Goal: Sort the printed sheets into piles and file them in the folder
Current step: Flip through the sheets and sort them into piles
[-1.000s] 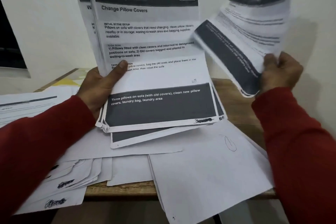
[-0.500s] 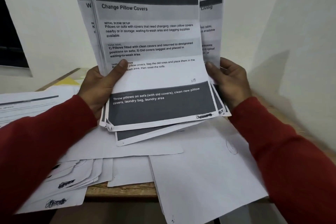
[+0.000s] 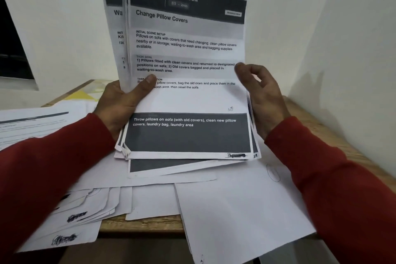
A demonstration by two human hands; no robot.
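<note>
far left pile: printed sheets (image 3: 32,122) lie flat on the wooden table (image 3: 317,128), a dark bar across the top one.
near left: a fan of overlapping sheets (image 3: 85,210) with scribbled black marks hangs over the table's front edge.
left hand (image 3: 120,103): red-sleeved, it grips the upright stack of printed sheets (image 3: 186,96) at its left edge, thumb (image 3: 147,83) pressed on the front page.
front page: headed "2659, living room, change pillow covers", with a dark band below.
right hand (image 3: 261,94): fingers curled at the stack's right edge, thumb against the page; whether it pinches the paper cannot be told.
near right: blank-side sheets (image 3: 235,210) lie under the stack and jut past the table edge.
background: pale wall.
</note>
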